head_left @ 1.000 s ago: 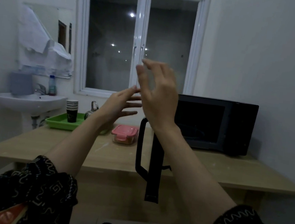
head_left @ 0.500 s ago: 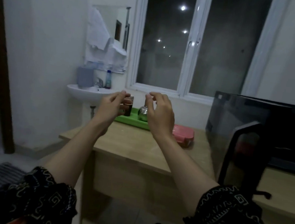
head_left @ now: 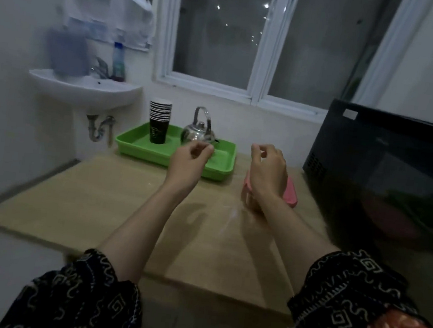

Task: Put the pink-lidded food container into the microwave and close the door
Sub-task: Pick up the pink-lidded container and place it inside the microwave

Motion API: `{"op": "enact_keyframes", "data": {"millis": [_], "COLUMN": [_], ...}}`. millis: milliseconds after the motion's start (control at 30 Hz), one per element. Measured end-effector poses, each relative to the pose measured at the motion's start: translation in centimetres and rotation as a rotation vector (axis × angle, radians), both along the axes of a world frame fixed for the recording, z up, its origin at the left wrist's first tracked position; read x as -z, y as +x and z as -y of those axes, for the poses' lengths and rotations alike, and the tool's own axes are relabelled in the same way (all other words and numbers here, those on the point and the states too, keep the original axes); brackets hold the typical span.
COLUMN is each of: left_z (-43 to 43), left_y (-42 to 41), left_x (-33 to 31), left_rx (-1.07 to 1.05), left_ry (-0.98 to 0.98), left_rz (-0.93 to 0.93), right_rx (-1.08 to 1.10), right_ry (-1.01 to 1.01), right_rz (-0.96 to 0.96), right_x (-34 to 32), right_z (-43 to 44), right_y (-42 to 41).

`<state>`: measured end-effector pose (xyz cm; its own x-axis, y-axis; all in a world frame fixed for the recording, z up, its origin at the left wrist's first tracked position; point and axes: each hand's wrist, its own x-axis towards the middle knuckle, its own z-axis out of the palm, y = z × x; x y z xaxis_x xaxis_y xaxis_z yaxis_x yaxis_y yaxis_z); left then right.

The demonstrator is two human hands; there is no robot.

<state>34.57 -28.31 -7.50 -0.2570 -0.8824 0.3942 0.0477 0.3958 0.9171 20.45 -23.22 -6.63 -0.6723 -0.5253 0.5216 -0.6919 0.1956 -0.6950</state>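
Observation:
The pink-lidded food container (head_left: 291,194) lies on the wooden table (head_left: 92,198), just left of the black microwave (head_left: 367,154). My right hand (head_left: 268,169) hovers over it with loosely curled fingers, holding nothing and hiding most of the lid. Further left, my left hand (head_left: 187,160) hangs in the air in front of the green tray, also holding nothing. The microwave's dark glass front fills the right side of the view. Whether its door stands open cannot be told from here.
A green tray (head_left: 136,147) at the table's back carries a stack of paper cups (head_left: 159,122) and a steel kettle (head_left: 198,132). A white sink (head_left: 83,90) with a bottle (head_left: 118,64) hangs on the left wall. A window is behind the table.
I have come closer and the view has tilted down onto the table. Both hands dropped from chest height; the right one now sits over the pink container.

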Motion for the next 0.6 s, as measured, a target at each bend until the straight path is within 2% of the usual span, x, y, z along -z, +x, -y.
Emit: {"op": "enact_keyframes", "data": {"millis": [167,333,500,600], "left_z": [4.7,7.3,7.5,7.5], "left_y": [-7.5,-13.3,-17.1,-18.5], "left_x": [2.0,4.5,4.8,5.6], "left_rx": [0.081,0.132,0.159,0.228], "left_ry": [0.05,0.097,0.026,0.221], "left_rz": [0.122,0.256,0.401,0.333], "right_rx": [0.15,0.133,0.1,0.083], "right_ry": [0.241,0.506,0.556,0.499], "right_rz": [0.037,-0.009,0.193,0.287], "right_x": [1.1,2.3,3.8,4.7], "right_z": [2.2,2.5,3.9,4.1], "right_y": [-7.6,-12.1,-15.1,-16.1]}}
